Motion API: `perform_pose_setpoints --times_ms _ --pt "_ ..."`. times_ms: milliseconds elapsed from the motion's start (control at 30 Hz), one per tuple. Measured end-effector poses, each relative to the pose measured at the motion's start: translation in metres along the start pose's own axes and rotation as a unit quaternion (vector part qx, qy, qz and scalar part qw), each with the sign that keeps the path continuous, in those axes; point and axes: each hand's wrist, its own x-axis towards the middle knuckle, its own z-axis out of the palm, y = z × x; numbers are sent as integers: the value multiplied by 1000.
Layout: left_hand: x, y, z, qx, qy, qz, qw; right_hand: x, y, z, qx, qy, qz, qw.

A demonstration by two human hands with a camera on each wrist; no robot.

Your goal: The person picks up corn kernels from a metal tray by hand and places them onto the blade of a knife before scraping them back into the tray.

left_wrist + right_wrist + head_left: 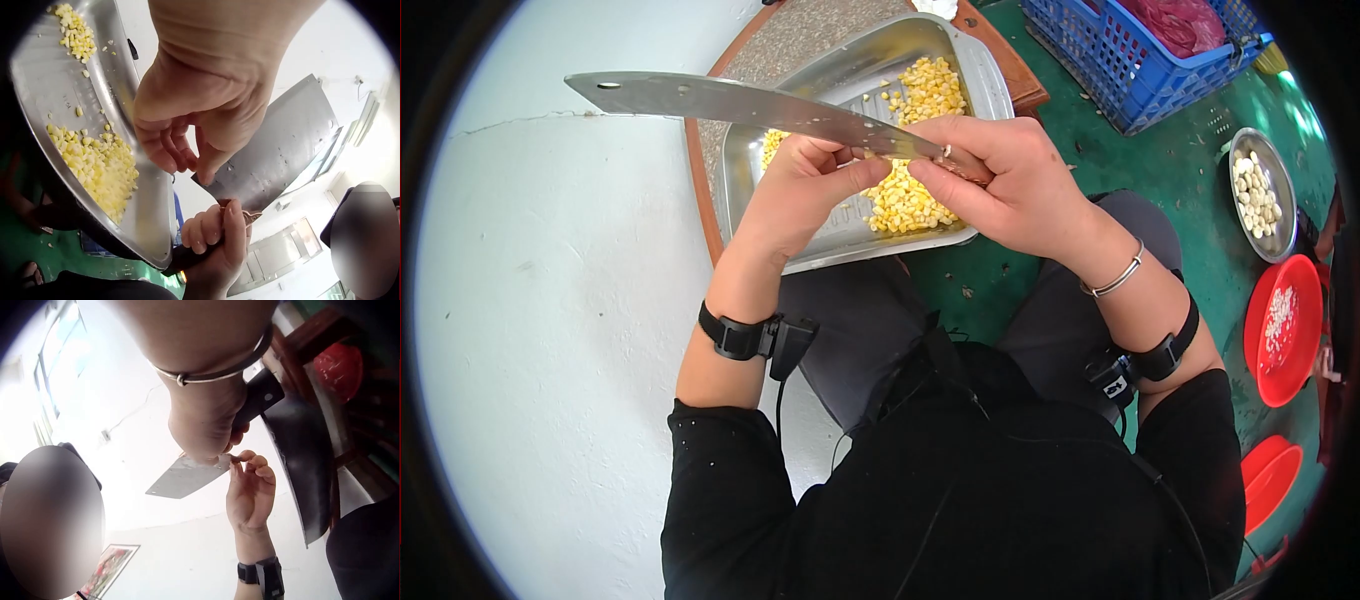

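Black shirt [1010, 490], forearms [760, 280] angled inward, hands [795, 205] [1025, 190] close at knife [765, 108]

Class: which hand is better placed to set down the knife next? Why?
Probably the right hand: it grips the knife by its handle; the left hand has only fingertips at the blade.

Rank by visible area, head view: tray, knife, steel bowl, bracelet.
1. Tray, partly covered
2. Knife; held above the tray, so nearness to the camera may enlarge it
3. Steel bowl
4. Bracelet
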Motion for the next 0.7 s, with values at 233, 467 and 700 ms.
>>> perform_pose_setpoints --times_ms 233,467,700 --pt "26 -32 -52 422 39 9 906 -1 4 -2 -37 40 19 998" --pt "43 -47 -47 499 17 37 866 0 5 -3 -39 47 25 998" --pt "35 -41 -42 415 16 -34 909 2 2 -3 -35 42 33 998"
